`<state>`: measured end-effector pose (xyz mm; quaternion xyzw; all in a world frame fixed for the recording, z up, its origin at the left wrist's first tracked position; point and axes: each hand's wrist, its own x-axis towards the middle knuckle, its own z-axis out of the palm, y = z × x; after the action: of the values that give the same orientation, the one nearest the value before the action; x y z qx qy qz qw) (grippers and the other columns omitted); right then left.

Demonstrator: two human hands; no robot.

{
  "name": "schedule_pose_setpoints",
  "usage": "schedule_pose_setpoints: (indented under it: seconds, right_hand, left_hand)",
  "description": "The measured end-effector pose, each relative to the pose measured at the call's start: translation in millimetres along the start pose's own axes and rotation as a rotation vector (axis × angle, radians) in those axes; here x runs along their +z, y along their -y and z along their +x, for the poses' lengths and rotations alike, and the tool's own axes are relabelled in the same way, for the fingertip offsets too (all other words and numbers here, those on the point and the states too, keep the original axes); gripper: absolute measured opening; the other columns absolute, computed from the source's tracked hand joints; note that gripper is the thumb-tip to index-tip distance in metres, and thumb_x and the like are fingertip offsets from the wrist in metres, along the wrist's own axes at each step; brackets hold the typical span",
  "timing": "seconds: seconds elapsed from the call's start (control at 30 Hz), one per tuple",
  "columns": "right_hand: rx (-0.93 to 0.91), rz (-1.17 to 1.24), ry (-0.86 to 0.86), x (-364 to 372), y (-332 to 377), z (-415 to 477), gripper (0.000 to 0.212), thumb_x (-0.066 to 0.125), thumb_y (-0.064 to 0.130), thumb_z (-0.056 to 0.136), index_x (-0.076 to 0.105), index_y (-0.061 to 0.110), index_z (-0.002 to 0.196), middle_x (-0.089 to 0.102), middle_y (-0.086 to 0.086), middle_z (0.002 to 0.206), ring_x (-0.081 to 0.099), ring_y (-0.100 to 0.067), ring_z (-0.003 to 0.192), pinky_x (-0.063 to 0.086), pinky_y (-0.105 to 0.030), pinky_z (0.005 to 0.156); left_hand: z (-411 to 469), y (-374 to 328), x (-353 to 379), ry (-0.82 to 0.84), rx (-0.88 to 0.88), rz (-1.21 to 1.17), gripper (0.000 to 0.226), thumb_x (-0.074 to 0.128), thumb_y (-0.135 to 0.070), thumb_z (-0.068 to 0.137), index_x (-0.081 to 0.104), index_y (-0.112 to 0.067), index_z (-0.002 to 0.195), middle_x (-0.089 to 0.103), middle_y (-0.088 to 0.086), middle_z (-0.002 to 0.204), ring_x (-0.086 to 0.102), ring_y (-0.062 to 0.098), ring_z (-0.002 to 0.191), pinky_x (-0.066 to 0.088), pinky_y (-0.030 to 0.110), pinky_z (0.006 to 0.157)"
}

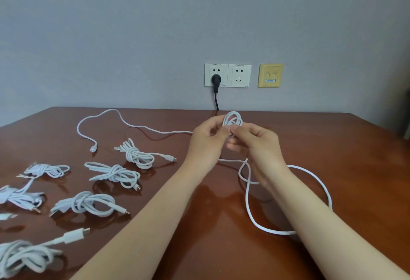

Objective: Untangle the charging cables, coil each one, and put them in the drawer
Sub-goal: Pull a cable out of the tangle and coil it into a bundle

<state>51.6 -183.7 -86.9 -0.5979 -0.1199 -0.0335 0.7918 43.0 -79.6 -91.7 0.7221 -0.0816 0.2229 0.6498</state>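
A small coil (233, 120) of white cable is held above the far middle of a brown bench (355, 168). It is pinched from both sides: the fingers of the left hand (207, 140) and the right hand (255, 144) are curled and clamped on it. The cable's loose length (319, 182) is spread on the bench in a wide loop under the right forearm. Several knotted white bundles (115, 174) are laid out at the left. On the far wall, a black plug (214, 79) is seated in a wall socket (222, 80).

Glossy wood table (332, 146) — smooth white cables (137, 155)
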Motion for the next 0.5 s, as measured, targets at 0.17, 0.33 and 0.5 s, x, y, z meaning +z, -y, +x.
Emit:
schedule_pose_setpoints:
  seconds: [0.17, 0.33, 0.5]
  right_hand:
    - [-0.132, -0.213, -0.11, -1.2, -2.1, -1.1, 0.004, 0.066, 0.01, 0.085, 0.068, 0.012, 0.081, 0.068, -0.003, 0.067, 0.065, -0.01, 0.053, 0.058, -0.026, 0.064]
    - [-0.249, -0.389, -0.194, -2.3, -6.2, -0.8, 0.01, 0.073, 0.024, 0.079, 0.067, 0.017, 0.075, 0.064, 0.002, 0.062, 0.061, -0.007, 0.059, 0.056, -0.032, 0.069]
    - [-0.096, -0.197, -0.07, -5.7, -4.2, 3.7, 0.006, 0.065, 0.02, 0.085, 0.064, 0.014, 0.084, 0.066, -0.005, 0.076, 0.064, -0.015, 0.065, 0.055, -0.032, 0.064]
  left_hand:
    - [-0.6, 3.5, 0.3, 0.002, 0.057, 0.133, 0.023, 0.056, -0.009, 0.092, 0.063, -0.029, 0.102, 0.065, -0.016, 0.089, 0.058, 0.008, 0.085, 0.046, 0.017, 0.075]
    - [-0.7, 0.5, -1.1, 0.035, -0.009, 0.093, 0.024, 0.062, -0.007, 0.088, 0.062, -0.031, 0.09, 0.069, 0.002, 0.098, 0.064, 0.017, 0.096, 0.052, 0.036, 0.088]
    - [-4.3, -2.2, 1.1, 0.003, -0.224, -0.26, 0.019, 0.065, -0.003, 0.084, 0.058, -0.013, 0.098, 0.066, 0.007, 0.103, 0.067, 0.016, 0.086, 0.058, 0.025, 0.074]
